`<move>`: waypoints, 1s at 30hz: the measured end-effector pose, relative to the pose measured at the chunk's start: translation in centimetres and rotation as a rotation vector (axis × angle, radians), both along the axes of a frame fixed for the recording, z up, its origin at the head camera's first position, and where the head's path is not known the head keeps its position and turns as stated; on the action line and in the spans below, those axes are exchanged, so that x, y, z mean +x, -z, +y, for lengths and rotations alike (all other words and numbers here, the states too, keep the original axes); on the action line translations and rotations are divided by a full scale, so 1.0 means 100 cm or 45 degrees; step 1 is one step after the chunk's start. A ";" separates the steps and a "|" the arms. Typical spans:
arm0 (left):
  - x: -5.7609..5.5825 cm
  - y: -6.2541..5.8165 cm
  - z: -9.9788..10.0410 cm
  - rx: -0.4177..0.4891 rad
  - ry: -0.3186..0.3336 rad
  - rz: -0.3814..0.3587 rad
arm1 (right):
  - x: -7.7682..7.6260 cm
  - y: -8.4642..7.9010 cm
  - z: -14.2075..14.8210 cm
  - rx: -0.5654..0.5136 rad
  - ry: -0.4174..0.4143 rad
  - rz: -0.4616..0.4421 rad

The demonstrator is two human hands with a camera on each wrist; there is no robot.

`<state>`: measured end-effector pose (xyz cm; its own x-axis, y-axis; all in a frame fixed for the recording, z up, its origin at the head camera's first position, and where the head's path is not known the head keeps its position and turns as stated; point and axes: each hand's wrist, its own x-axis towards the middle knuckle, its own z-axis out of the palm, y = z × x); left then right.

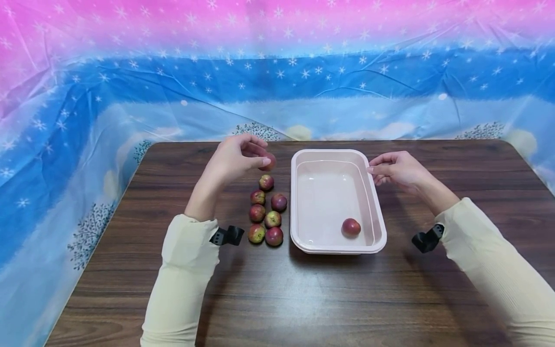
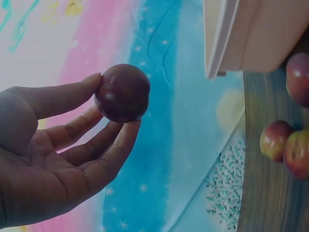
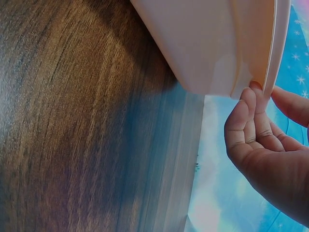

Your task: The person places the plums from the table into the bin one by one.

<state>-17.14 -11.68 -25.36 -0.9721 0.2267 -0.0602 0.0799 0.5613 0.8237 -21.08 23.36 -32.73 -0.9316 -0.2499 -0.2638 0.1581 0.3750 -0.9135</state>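
My left hand [image 1: 236,156] pinches a dark red plum [image 2: 122,93] between thumb and fingertips, raised over the far end of a group of plums. In the head view that held plum [image 1: 270,162] is partly covered by the thumb. To its right stands a pale pink plastic basin [image 1: 295,202], with a single red plum [image 1: 351,227] lying near its front right corner. My right hand [image 1: 401,168] grips the basin's right rim near the far corner, thumb on top and fingers curled beneath the lip, as the right wrist view shows.
Several red and yellow-green plums [image 1: 257,213] lie close together on the brown wooden table [image 1: 260,299], just left of the basin. A snowflake-patterned cloth [image 1: 282,72] hangs behind the table and along its left side. Black straps with small devices [image 1: 227,235] circle both wrists.
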 end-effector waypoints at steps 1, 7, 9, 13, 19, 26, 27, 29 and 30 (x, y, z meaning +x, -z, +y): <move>0.000 -0.001 0.003 -0.005 0.005 0.003 | 0.000 0.000 0.000 0.003 0.002 0.000; -0.002 0.001 0.018 -0.032 0.020 -0.002 | 0.001 -0.001 0.000 0.005 -0.005 0.006; -0.002 0.001 0.022 -0.029 0.027 -0.005 | 0.001 -0.001 0.000 0.007 -0.008 0.013; -0.002 0.002 0.031 -0.020 0.042 -0.003 | 0.001 -0.001 0.000 -0.005 -0.009 0.009; -0.001 0.005 0.040 0.017 0.038 -0.018 | 0.000 0.000 0.000 0.002 -0.018 0.004; -0.002 0.014 0.049 -0.022 0.083 -0.001 | 0.002 -0.001 0.000 0.021 -0.008 0.025; -0.002 0.015 0.050 -0.027 0.085 -0.002 | 0.003 -0.002 0.000 0.021 -0.009 0.026; -0.002 0.017 0.052 -0.035 0.085 -0.005 | 0.003 -0.002 -0.001 0.016 -0.013 0.026; -0.002 0.018 0.053 -0.037 0.084 -0.009 | 0.003 -0.002 -0.001 0.014 -0.014 0.025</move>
